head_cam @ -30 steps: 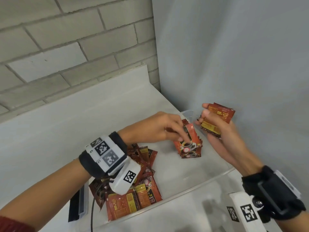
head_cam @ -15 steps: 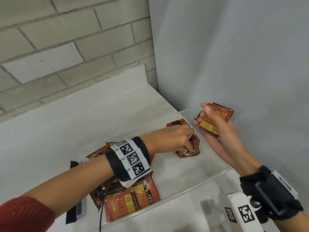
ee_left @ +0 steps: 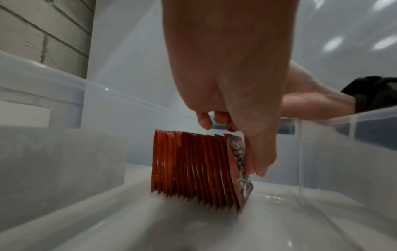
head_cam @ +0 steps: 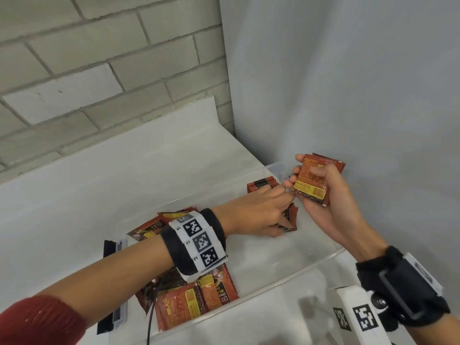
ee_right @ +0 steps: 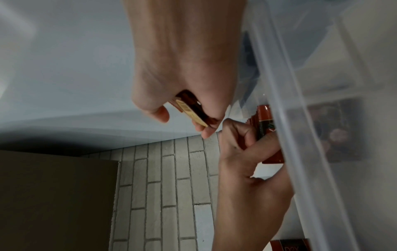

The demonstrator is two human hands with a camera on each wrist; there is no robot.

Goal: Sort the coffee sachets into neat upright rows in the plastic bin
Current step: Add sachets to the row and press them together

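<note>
A clear plastic bin (head_cam: 321,260) stands on the white table. In its far right corner stands an upright row of red coffee sachets (head_cam: 261,184) (ee_left: 193,166). My left hand (head_cam: 281,215) (ee_left: 240,118) reaches into the bin and grips the front sachet (ee_left: 238,163), thumb on its face, fingers curled over the top. My right hand (head_cam: 321,175) (ee_right: 187,84) hovers above the bin's right rim and holds a small stack of sachets (head_cam: 311,188) (ee_right: 191,112). A loose pile of sachets (head_cam: 199,297) lies in the bin's near left part, partly hidden by my left forearm.
A grey wall rises close on the right and a brick wall stands behind the table. A black and grey object (head_cam: 112,245) sits just outside the bin's left wall. The bin floor between the pile and the row is bare.
My left hand has sunk lower into the bin and pushed the front sachet against the row, which stands straighter. My right hand with its stack has barely moved.
</note>
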